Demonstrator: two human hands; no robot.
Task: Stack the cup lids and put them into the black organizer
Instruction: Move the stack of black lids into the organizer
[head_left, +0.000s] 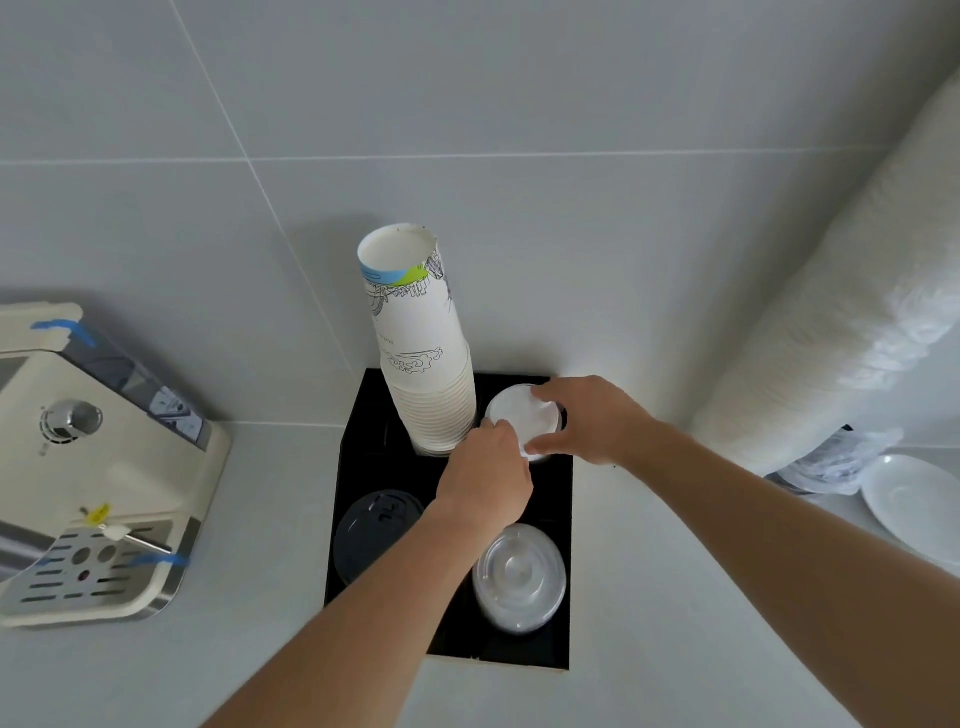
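A black organizer (363, 447) with four round compartments stands on the white counter against the wall. Both hands hold a stack of white cup lids (514, 413) over its back right compartment. My left hand (488, 475) grips the stack's near left edge. My right hand (587, 421) wraps around its right side. Whether the stack rests in the compartment is hidden by the fingers. Black lids (371, 535) fill the front left compartment. Clear lids (519, 577) fill the front right one. A tall stack of upside-down paper cups (421, 343) rises from the back left compartment.
A cream coffee machine (98, 467) with a metal drip tray stands at the left. A long white ribbed sleeve (841, 291) leans along the wall at the right. White plates (914, 504) lie on the counter at the far right.
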